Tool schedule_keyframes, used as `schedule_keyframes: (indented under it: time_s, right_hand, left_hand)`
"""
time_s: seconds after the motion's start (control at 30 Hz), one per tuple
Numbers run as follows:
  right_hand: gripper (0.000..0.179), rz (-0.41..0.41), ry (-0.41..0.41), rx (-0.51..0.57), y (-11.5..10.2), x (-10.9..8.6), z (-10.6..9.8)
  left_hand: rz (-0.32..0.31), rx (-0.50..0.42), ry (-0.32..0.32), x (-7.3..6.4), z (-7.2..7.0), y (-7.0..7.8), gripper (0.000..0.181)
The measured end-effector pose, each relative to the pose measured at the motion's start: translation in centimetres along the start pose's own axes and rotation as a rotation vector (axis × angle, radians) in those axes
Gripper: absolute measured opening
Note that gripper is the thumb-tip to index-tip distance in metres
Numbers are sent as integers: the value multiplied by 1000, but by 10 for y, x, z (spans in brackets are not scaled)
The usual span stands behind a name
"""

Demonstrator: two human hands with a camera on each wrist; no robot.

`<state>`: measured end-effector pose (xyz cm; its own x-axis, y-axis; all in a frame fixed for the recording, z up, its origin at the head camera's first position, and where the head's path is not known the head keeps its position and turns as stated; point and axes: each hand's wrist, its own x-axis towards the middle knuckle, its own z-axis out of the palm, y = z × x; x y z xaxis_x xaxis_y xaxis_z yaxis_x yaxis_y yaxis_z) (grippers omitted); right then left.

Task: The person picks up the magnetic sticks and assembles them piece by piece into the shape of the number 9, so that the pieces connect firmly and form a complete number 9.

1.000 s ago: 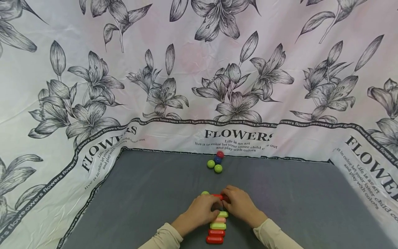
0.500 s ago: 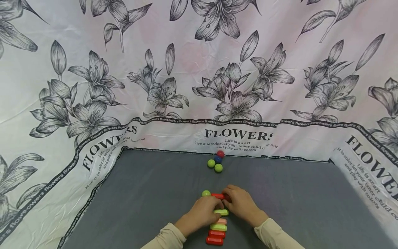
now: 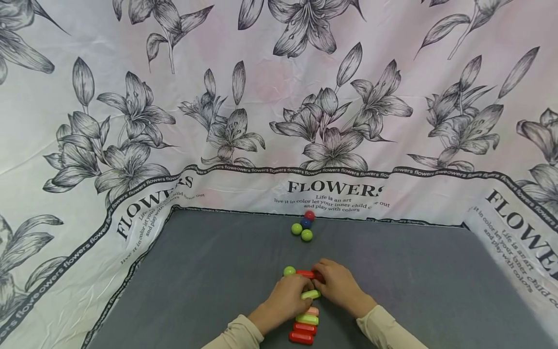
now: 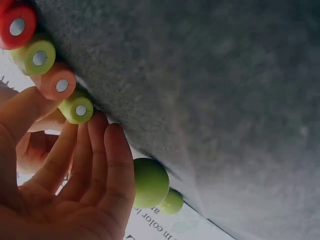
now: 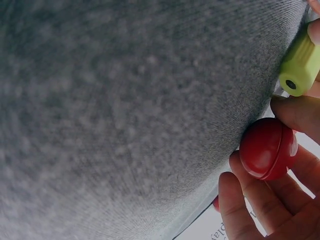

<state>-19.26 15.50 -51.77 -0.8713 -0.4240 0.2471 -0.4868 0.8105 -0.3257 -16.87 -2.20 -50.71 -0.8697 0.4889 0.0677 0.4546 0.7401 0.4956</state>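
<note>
My left hand (image 3: 285,296) pinches a yellow-green magnetic rod (image 3: 311,294) between thumb and fingers; a round metal disc shows in the rod's end in the left wrist view. The rod lies tilted, pointing toward my right hand (image 3: 339,282). In the right wrist view, that hand holds a red ball (image 5: 265,149) between its thumb and fingers. Beyond my left fingers lies a red rod (image 3: 305,274), its right end at my right fingers, a green ball (image 3: 289,271) at its left end. Below the left thumb, a pink rod (image 3: 312,311) heads a row of rods.
Nearer me in the row lie another yellow-green rod (image 3: 307,320) and two red rods, the closest one (image 3: 301,338) near the bottom edge. Farther back sit two green balls (image 3: 307,235), a blue ball (image 3: 306,223) and a red ball (image 3: 309,215) by the flowered cloth (image 3: 235,189).
The pinched yellow-green rod has moved away from the pink rod, toward the far side, and tilted. My left hand has shifted slightly right; my right hand stays almost in place.
</note>
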Motion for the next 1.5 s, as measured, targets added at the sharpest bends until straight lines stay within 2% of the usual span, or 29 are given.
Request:
schedule_keyframes:
  time_s: [0.27, 0.6, 0.8, 1.03, 1.27, 1.5]
  right_hand:
    - [21, 7, 0, -11, -1, 0, 0]
    - [21, 27, -34, -15, -1, 0, -1]
    - [21, 32, -34, -20, -3, 0, -3]
    - [18, 28, -27, -23, -4, 1, -3]
    - [19, 40, -39, -20, -3, 1, -1]
    - [21, 43, -41, -21, -4, 1, 0]
  left_hand:
    - [-74, -77, 80, -9, -4, -15, 16]
    - [-194, -28, 153, -21, -18, -34, 19]
    - [-231, -23, 191, -23, -19, -39, 19]
    - [-255, -15, 198, -22, -23, -43, 19]
    - [-276, -34, 181, -22, -24, -41, 24]
    - [-290, -60, 170, -23, -21, -36, 48]
